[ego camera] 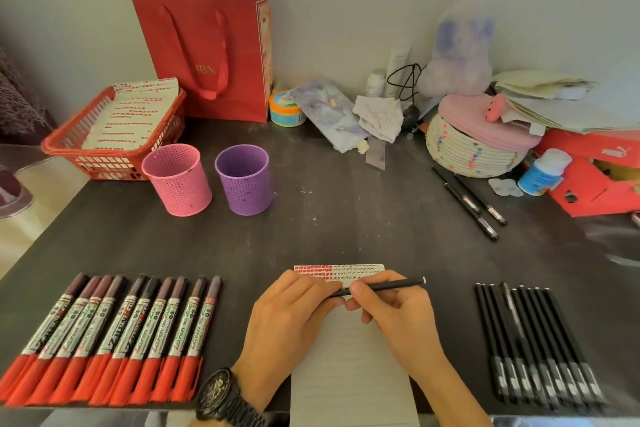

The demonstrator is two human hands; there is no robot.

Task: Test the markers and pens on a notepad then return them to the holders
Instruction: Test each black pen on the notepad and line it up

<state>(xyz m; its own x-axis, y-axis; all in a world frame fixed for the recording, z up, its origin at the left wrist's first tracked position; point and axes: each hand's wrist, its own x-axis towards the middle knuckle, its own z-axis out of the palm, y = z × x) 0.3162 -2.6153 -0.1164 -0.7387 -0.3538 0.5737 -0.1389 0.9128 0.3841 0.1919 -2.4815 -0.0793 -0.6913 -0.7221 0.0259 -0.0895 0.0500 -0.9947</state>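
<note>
Notepad lined, red-black marks atop | left hand, right hand both pinch slim black pen

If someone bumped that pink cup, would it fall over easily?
The pink cup looks like thin perforated mesh with nothing showing inside, so likely light. It seems narrower at its base, so a push near the rim might tip it, then roll.
</note>
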